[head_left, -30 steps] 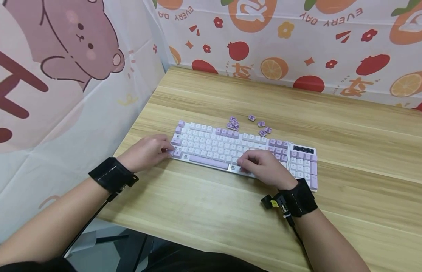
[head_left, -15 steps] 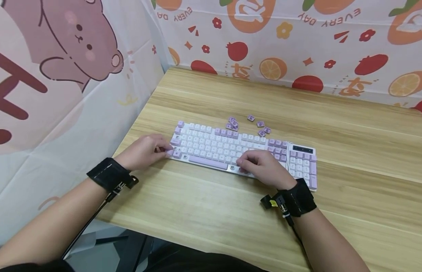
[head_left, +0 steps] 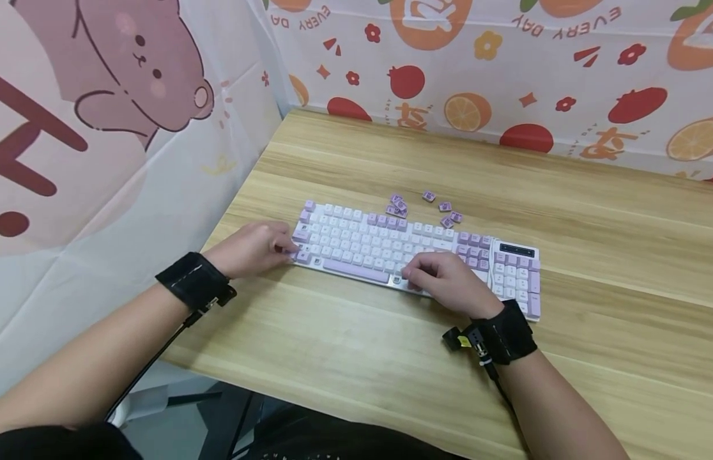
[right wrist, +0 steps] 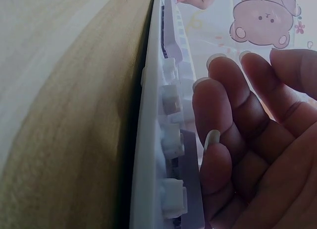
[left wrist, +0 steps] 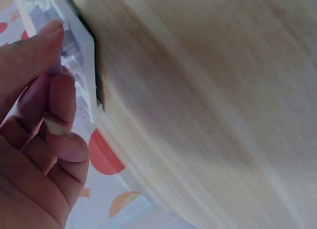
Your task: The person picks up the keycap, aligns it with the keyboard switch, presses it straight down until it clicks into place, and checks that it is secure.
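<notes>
A white and lilac keyboard (head_left: 356,246) lies on the table. At its front left corner my left hand (head_left: 253,248) pinches a lilac keycap (left wrist: 56,66) between thumb and index finger, close over the bottom row. My right hand (head_left: 443,278) hovers over the right part of that row, fingers loosely curled and nothing visible in them. Below its fingertips the right wrist view shows bare white key switches (right wrist: 173,197) beside a lilac keycap (right wrist: 190,179). The long lilac space bar (head_left: 355,271) sits between the hands.
Behind the keyboard, several loose purple keycaps (head_left: 398,204) lie on the wooden table (head_left: 333,345). A white cable (head_left: 491,265) crosses the keyboard before the number pad. Printed cloths (head_left: 425,70) hang along the back and left sides.
The left index finger has bent further down over the keycap at the corner. The head view has shifted slightly. My right hand has stayed in place.
</notes>
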A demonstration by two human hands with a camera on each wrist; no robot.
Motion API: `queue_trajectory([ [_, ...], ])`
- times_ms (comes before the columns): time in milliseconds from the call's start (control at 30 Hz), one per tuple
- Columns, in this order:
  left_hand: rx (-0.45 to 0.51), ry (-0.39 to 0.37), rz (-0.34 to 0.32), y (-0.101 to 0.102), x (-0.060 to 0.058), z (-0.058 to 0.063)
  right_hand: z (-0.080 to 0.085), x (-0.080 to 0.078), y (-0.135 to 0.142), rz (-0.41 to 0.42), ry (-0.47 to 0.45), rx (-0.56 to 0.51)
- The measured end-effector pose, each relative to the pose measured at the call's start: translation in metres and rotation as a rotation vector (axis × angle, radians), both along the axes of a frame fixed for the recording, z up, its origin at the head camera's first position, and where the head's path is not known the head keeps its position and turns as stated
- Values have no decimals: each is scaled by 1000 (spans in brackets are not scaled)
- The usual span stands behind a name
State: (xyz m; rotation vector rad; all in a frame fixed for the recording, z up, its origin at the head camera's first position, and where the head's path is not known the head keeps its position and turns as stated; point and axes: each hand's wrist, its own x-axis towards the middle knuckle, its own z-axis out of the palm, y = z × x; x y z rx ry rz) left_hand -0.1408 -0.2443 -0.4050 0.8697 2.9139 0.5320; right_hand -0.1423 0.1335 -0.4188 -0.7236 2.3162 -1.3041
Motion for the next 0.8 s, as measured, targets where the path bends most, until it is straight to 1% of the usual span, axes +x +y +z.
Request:
queue_trajectory([
  [133, 16, 18, -7, -3, -1, -2, 2, 1, 0, 1, -3, 2],
  [233, 38, 26, 10, -6, -1, -5, 1, 1, 0, 3, -2, 3],
  [433, 98, -14, 55, -12, -1, -10, 0, 2, -1, 11, 5, 10],
  [667, 135, -26, 56, -13, 1, -11, 0, 3, -2, 18, 12, 8],
  [800, 145, -29, 71, -13, 3, -11, 1, 3, -2, 18, 10, 17],
])
